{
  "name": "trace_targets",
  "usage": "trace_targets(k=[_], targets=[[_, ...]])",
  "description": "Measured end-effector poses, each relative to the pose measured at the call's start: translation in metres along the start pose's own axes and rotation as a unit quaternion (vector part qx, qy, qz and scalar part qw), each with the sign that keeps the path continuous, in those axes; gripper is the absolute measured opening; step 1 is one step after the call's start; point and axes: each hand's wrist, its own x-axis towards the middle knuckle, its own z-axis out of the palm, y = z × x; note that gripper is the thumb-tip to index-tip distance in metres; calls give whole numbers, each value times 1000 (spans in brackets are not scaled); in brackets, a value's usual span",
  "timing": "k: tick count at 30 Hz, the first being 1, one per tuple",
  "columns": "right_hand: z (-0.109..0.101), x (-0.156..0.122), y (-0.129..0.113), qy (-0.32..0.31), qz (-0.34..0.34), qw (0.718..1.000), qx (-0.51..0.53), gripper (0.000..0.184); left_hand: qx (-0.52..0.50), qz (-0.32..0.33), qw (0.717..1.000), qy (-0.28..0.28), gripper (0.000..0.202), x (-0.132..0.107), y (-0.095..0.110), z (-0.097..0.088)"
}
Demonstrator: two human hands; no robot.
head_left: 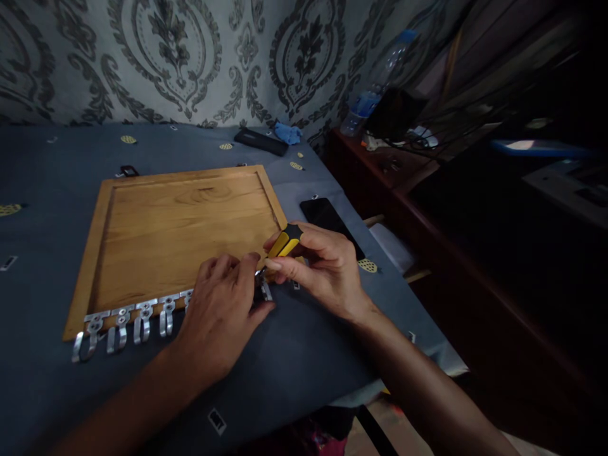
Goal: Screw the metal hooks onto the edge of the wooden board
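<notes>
A yellow and black screwdriver (pixel 285 240) is gripped in the fingers of my right hand (pixel 327 269), its tip slanting down to a metal hook at the near right corner of a wooden board (pixel 190 221). My left hand (pixel 223 310) lies over the board's near edge, fingers bent and thumb by that same hook (pixel 266 290); it seems to steady the hook rail against the wood. Left of this hand, several silver hooks on a metal rail (pixel 122 315) run along the edge. The rail's middle is hidden under my left hand.
A black phone (pixel 327 218) lies right of the board. Behind are a black case (pixel 261 142) and a crumpled blue cloth (pixel 287 133). A plastic bottle (pixel 365 104) stands on the dark wooden furniture (pixel 403 180) at right. Patterned curtain (pixel 247 57) hangs at the back.
</notes>
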Motion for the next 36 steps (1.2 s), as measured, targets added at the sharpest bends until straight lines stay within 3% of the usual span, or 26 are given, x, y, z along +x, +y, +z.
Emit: trace_targets(k=[11, 14, 21, 36], targets=[[1, -7, 1, 52, -45, 994, -84, 19, 10, 6, 1000, 6, 48, -2, 0, 0], [0, -8, -4, 66, -50, 994, -73, 12, 11, 6, 1000, 5, 49, -2, 0, -1], [-2, -10, -9, 109, -15, 993, -30, 18, 17, 2, 1000, -5, 50, 0, 0, -2], [1, -13, 7, 69, -3, 997, -33, 15, 15, -3, 1000, -6, 50, 0, 1, -1]])
